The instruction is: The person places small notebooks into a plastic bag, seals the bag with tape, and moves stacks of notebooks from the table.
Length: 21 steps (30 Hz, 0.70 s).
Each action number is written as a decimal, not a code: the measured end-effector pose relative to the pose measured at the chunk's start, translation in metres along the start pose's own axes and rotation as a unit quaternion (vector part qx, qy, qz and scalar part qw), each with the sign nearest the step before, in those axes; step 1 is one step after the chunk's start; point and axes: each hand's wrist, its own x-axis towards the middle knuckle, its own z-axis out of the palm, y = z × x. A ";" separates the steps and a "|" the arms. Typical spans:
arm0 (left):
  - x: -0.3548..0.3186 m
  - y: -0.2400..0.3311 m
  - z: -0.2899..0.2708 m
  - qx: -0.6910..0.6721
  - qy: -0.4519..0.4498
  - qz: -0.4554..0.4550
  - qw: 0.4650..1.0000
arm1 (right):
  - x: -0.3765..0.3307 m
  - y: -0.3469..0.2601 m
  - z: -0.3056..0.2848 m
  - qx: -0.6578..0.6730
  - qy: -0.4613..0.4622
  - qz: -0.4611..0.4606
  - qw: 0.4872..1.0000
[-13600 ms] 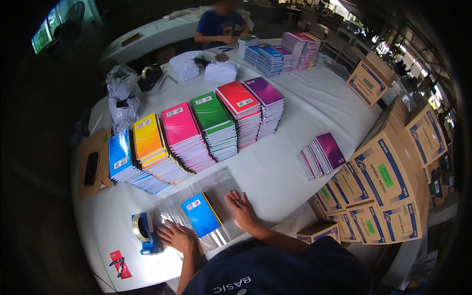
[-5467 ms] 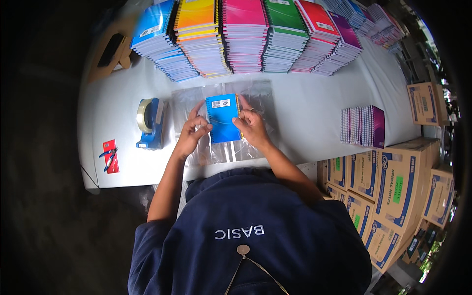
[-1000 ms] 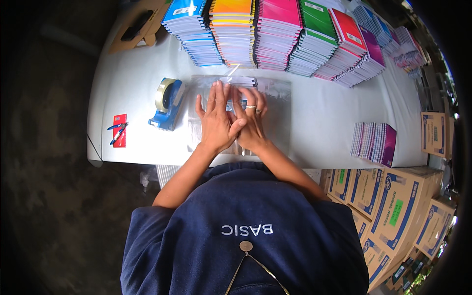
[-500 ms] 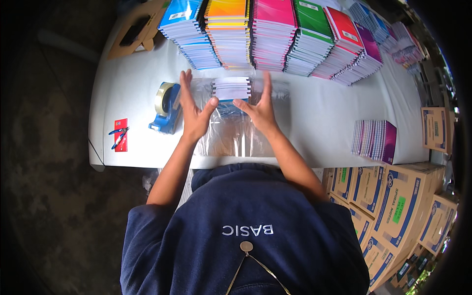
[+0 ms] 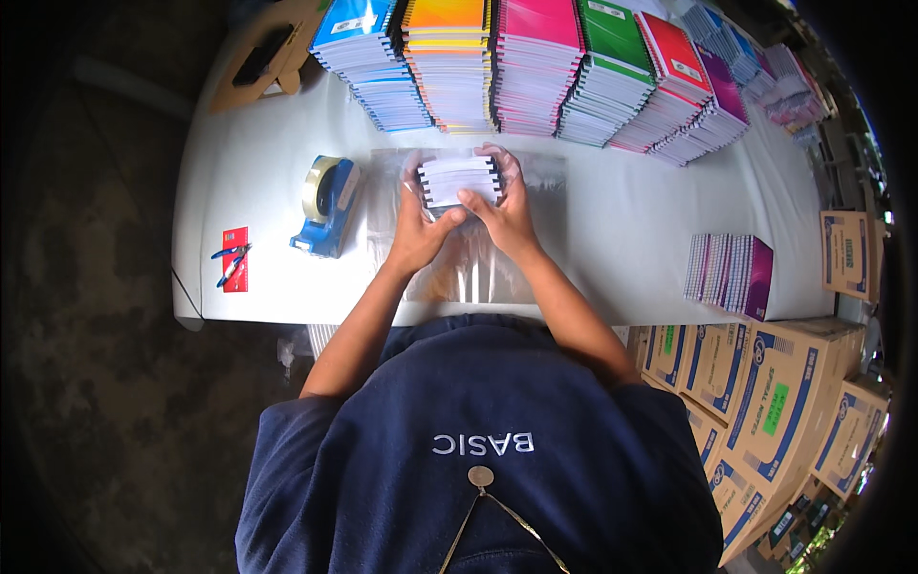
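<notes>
Squaring up a small stack of notebooks inside a clear plastic bag lying flat at the near middle of the white table. Left hand and right hand both curling around the stack, fingers closed on its sides. Probably calling next for closing the bag. Sitting left: blue tape dispenser, red card with pen. Lining the far edge: coloured notebook piles. Standing at right: brown cartons with blue and green labels.
</notes>
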 end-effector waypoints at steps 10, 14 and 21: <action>-0.026 0.011 0.022 0.396 0.172 0.129 0.893 | 0.002 0.007 0.021 -0.121 0.156 -0.001 0.980; -0.026 0.027 0.029 0.488 0.085 0.117 0.861 | 0.003 0.005 0.025 -0.105 0.179 0.052 0.977; -0.030 0.018 0.030 0.381 0.186 0.136 0.896 | 0.004 0.000 0.028 -0.139 0.200 0.048 0.969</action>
